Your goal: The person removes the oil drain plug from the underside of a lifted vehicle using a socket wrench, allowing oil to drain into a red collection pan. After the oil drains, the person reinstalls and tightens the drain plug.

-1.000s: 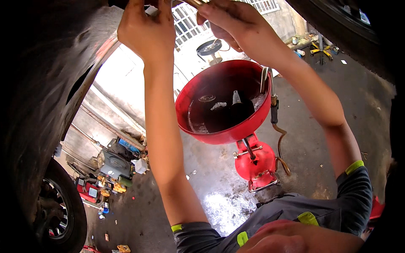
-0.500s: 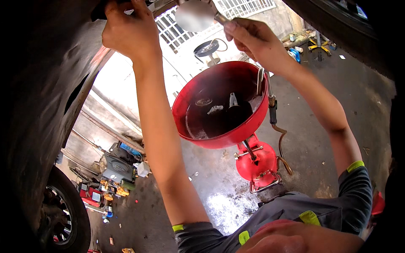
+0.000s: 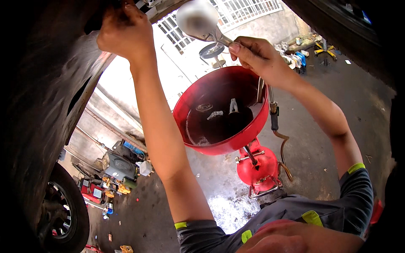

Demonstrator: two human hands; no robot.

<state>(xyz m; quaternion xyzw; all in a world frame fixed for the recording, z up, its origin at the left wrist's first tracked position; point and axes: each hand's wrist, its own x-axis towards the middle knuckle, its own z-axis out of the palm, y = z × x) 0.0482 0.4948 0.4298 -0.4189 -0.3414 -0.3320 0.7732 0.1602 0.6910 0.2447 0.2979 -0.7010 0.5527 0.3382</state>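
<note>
- Lettering: whatever marks the grey case [image 3: 119,165] and the bottles [image 3: 297,60] bear are too small to make out; the round head of the tool is blurred over
- Right grip [image 3: 263,61]: closed round the handle of the round-headed tool [image 3: 206,26], thumb laid along the metal, fingers curled beneath; the pale disc points up and to the left, in front of the barred window [image 3: 249,12]
- Left grip [image 3: 126,38]: raised to the dark vehicle underside [image 3: 76,97], fingers bent and partly lost in shadow near the top edge; whether they clasp anything, I cannot tell
- Where the tool is: held in the air between the two hands, above the far side of the red basin [image 3: 228,145] as seen from here
- The basin: tilted in view, above the red tank [image 3: 257,168]; a grey metal piece [image 3: 233,106] lies inside; a metal nozzle [image 3: 271,98] hangs at its right rim, with a brown hose [image 3: 283,147] below
</note>
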